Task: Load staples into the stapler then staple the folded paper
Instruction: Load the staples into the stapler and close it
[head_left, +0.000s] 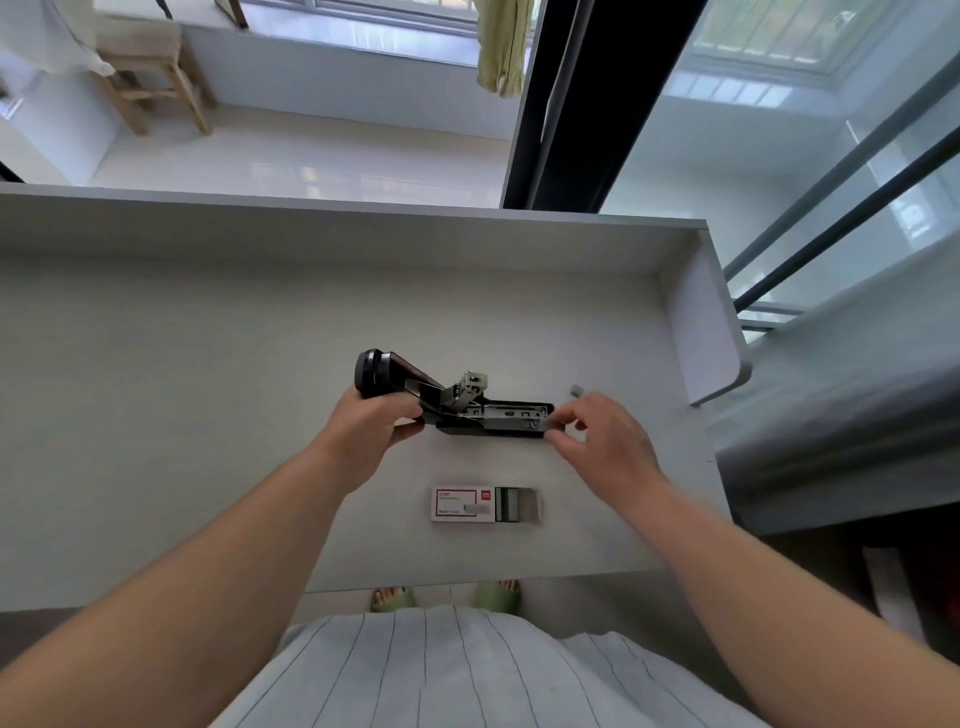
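A black stapler (467, 402) lies on the white desk (208, 415) with its top cover swung up and back, so the metal staple channel shows. My left hand (371, 431) grips the raised cover and rear of the stapler. My right hand (597, 441) pinches a strip of staples (545, 425) at the front end of the channel. Nearer me sits a white and red staple box (485, 504), slid open with grey staple strips showing on its right side. No folded paper is in view.
A small grey bit (576, 389) lies on the desk just beyond my right hand. The desk has a raised back wall and a right side panel (711, 322). A bed edge (857, 431) stands to the right, a wooden stool (150, 78) on the floor beyond.
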